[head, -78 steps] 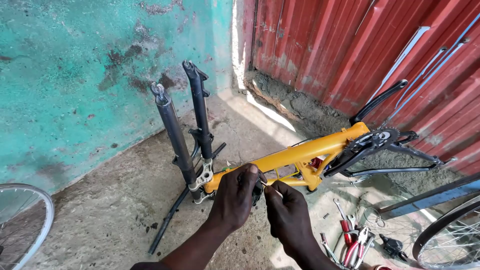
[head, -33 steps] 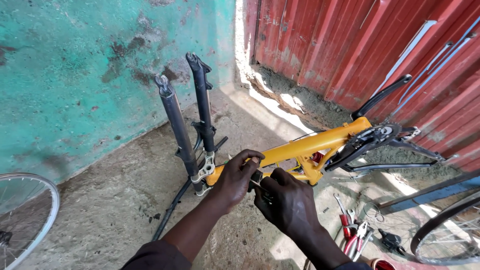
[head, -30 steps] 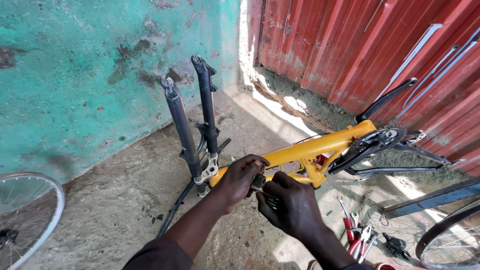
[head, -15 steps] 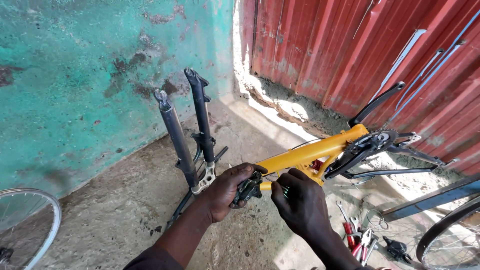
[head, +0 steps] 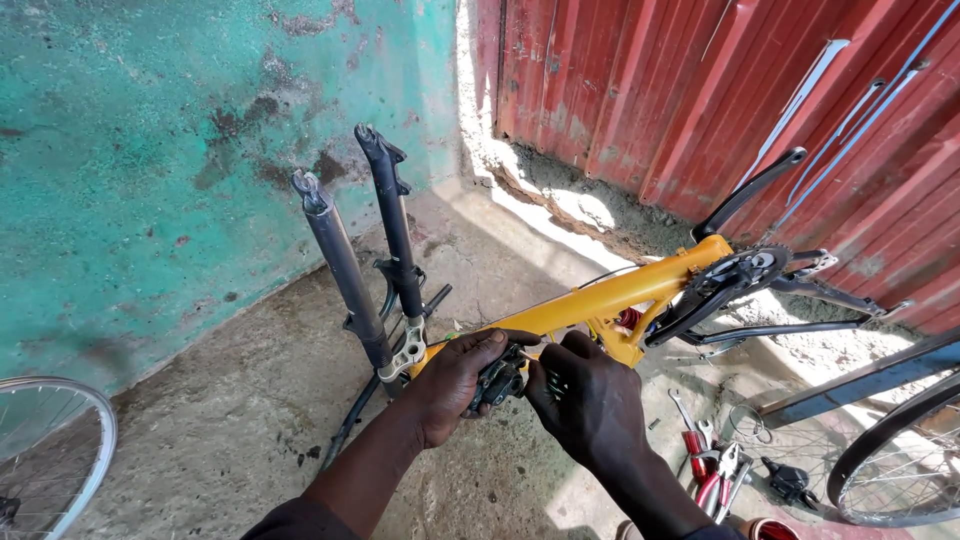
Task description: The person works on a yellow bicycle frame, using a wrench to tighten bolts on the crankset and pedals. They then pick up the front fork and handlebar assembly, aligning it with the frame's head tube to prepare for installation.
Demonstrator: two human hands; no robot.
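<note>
Left hand (head: pixel 455 385) clamps a small black part (head: pixel 497 377) just below the yellow frame (head: pixel 600 300). Right hand (head: pixel 590 400) pinches a thin tool, pointing left into that part

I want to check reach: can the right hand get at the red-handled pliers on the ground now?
Probably yes: the right hand is at the yellow frame, and the pliers lie uncovered just beside its wrist.
</note>
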